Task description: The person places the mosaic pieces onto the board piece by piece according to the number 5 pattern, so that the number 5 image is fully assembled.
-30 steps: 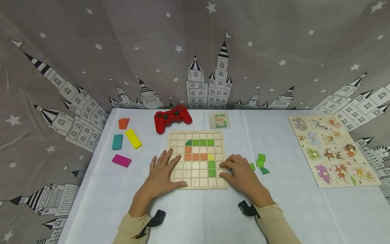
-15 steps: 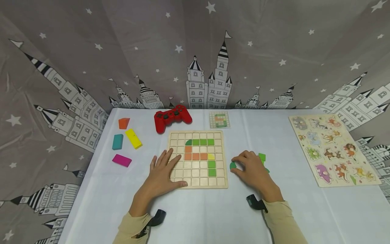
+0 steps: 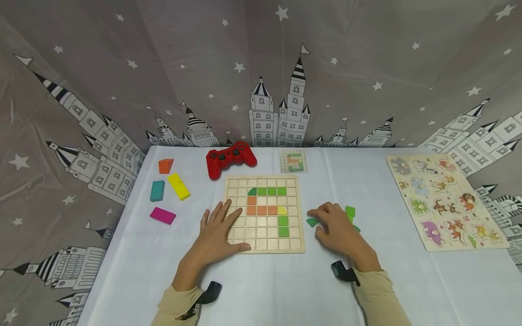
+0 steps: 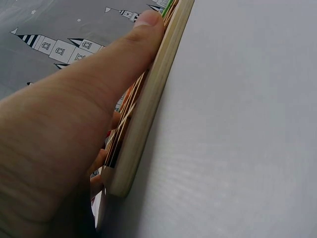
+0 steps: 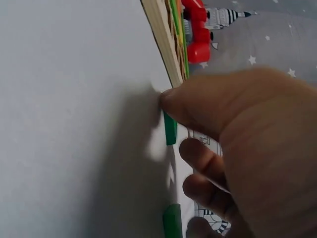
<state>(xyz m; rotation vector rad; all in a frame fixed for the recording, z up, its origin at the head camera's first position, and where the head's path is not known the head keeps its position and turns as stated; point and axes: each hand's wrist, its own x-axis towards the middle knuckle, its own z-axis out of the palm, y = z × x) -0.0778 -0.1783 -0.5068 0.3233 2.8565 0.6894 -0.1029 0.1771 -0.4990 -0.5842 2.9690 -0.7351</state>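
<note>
My left hand (image 3: 218, 231) lies spread over the left edge of a wooden grid board (image 3: 265, 249); its thumb (image 4: 143, 29) rests along the near edge in the left wrist view. Orange, green and yellow tiles fill some squares of the board. Right of the board, my right hand (image 3: 336, 228) is low over the table, fingers bent, thumb and forefinger apart. A dark green rounded tile (image 3: 312, 222) lies at its forefinger tip. In the right wrist view the thumb partly hides a green tile (image 5: 170, 130).
Light green square tiles (image 3: 350, 211) lie right of my right hand, partly covered by it. A pattern card (image 3: 293, 161) and a red game controller (image 3: 231, 158) stand behind the board. Several coloured blocks (image 3: 178, 186) are at left, an animal peg puzzle (image 3: 444, 203) at right.
My right hand moved right from the board's edge and pinched the dark green rounded tile. Its thumb and forefinger have since parted, and the tile sits turned. The left hand stays put.
</note>
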